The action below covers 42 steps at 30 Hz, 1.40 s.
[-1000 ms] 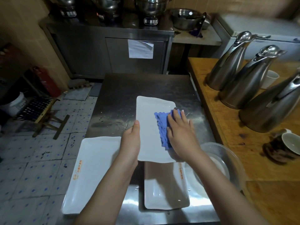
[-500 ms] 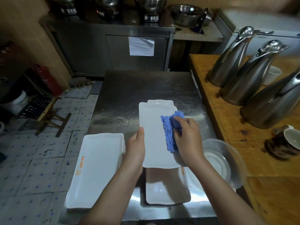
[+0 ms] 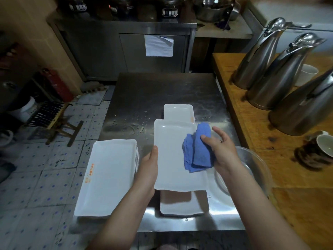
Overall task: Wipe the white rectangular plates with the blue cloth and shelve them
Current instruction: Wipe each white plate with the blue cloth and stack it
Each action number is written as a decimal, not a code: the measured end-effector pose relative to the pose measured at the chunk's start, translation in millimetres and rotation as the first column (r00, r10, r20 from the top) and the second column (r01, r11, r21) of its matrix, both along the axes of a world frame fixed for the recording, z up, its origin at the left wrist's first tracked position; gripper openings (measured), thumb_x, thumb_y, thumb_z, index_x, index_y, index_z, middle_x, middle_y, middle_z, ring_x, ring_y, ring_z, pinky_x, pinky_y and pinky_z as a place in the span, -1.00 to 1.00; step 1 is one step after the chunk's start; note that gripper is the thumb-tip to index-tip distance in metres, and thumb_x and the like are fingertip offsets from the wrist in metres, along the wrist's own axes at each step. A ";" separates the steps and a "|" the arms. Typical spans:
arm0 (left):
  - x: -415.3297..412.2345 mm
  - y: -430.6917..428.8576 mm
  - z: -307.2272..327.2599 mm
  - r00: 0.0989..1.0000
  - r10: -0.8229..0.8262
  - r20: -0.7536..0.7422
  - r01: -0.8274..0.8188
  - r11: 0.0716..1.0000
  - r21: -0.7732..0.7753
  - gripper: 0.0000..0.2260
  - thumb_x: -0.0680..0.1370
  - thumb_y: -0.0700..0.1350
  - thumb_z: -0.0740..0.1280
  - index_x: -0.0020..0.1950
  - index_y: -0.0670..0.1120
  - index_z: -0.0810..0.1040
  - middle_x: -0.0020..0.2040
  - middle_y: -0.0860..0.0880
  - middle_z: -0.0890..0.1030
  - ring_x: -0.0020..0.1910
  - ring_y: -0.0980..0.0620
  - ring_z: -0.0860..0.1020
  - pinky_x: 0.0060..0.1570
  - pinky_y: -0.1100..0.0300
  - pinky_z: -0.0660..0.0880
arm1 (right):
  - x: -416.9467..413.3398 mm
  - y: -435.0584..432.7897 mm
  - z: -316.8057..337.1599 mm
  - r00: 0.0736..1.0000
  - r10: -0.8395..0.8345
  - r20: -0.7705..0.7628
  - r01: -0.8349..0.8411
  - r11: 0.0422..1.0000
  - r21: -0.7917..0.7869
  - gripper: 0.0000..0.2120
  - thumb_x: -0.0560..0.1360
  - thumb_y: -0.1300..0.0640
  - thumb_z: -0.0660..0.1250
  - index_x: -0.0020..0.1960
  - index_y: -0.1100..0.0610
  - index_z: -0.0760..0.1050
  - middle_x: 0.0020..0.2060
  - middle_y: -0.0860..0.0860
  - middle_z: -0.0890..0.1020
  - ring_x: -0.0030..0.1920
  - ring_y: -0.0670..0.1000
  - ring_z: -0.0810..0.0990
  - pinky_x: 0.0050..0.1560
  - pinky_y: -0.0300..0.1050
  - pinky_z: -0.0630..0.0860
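My left hand (image 3: 148, 168) grips the left edge of a white rectangular plate (image 3: 171, 157) and holds it above the steel table (image 3: 153, 92). My right hand (image 3: 222, 152) pinches the folded blue cloth (image 3: 199, 150) with thumb and palm against the plate's right side, its fingers spread. Under the held plate lies another white plate (image 3: 182, 204); its far end shows beyond the held one. A stack of larger white plates (image 3: 108, 177) sits at the table's left front.
A clear glass bowl (image 3: 252, 170) sits right of the plates at the table edge. On the wooden counter (image 3: 297, 204) to the right stand three steel jugs (image 3: 281, 74) and a dark mug (image 3: 313, 152). A wooden stool (image 3: 52, 118) stands on the tiled floor at left.
The held plate came nearer to me, uncovering the far end of the plate beneath. My right hand lifted off flat wiping and now pinches the cloth with fingers spread.
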<state>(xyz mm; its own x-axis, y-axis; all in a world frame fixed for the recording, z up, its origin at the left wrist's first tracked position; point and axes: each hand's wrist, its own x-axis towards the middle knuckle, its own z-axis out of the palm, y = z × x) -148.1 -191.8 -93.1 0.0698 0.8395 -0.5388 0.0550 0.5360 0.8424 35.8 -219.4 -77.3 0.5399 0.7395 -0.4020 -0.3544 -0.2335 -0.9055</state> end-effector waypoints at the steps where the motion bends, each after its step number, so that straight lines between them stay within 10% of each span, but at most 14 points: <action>1: 0.1 -2.3 -3.3 1.000 0.000 -0.014 0.000 1.000 -0.004 -0.66 0.61 0.15 0.10 -0.07 0.03 0.59 -0.14 0.05 0.68 -0.10 -0.03 0.65 -0.02 0.06 0.57 | 2.7 -0.9 0.4 0.996 0.004 -0.085 -0.004 1.000 -0.003 -0.77 0.42 0.22 0.44 0.05 0.07 0.54 -0.18 0.02 0.68 -0.23 -0.03 0.68 -0.34 -0.16 0.55; 9: -7.7 -27.2 -32.4 0.999 -0.022 -0.028 0.021 0.999 -0.033 -0.68 0.61 0.11 0.12 -0.17 0.04 0.59 -0.35 0.14 0.67 -0.34 0.14 0.64 -0.46 0.31 0.48 | 9.3 -13.1 -20.0 0.920 0.161 -0.358 -0.172 0.985 0.001 -0.87 0.52 0.23 0.31 -0.03 0.30 0.54 -0.21 0.16 0.69 -0.23 0.05 0.69 -0.33 -0.15 0.59; 18: -7.6 -40.4 -54.3 0.989 -0.041 -0.144 0.038 0.999 -0.028 -0.68 0.58 0.13 0.18 -0.24 0.04 0.60 -0.19 0.02 0.67 -0.15 -0.05 0.64 -0.03 0.03 0.58 | 2.9 -20.0 -31.0 0.930 0.176 -0.323 -0.173 0.984 0.038 -0.95 0.54 0.27 0.28 -0.04 0.22 0.51 -0.17 0.15 0.64 -0.20 0.06 0.65 -0.20 -0.07 0.60; 25: -12.5 -44.4 -65.7 0.773 -0.042 -0.633 0.245 0.940 0.238 -0.63 0.60 0.02 0.16 -0.29 -0.18 0.51 -0.29 -0.10 0.47 -0.30 -0.07 0.42 -0.35 0.14 0.25 | 3.4 -23.7 -37.7 0.934 0.254 -0.252 -0.249 0.967 0.052 -0.87 0.55 0.21 0.27 0.04 0.24 0.51 -0.12 0.14 0.67 -0.14 0.06 0.66 -0.14 -0.07 0.59; 42: -10.8 -34.0 -103.2 0.790 -0.129 -0.600 0.310 0.928 0.208 -0.75 0.54 0.11 0.20 -0.03 0.02 0.60 -0.10 -0.11 0.55 -0.14 -0.11 0.55 -0.10 0.05 0.54 | 10.6 -22.2 -44.0 0.916 0.291 -0.276 -0.308 0.951 -0.018 -0.87 0.46 0.27 0.37 0.00 0.24 0.52 -0.18 0.15 0.66 -0.20 0.07 0.65 -0.21 -0.09 0.58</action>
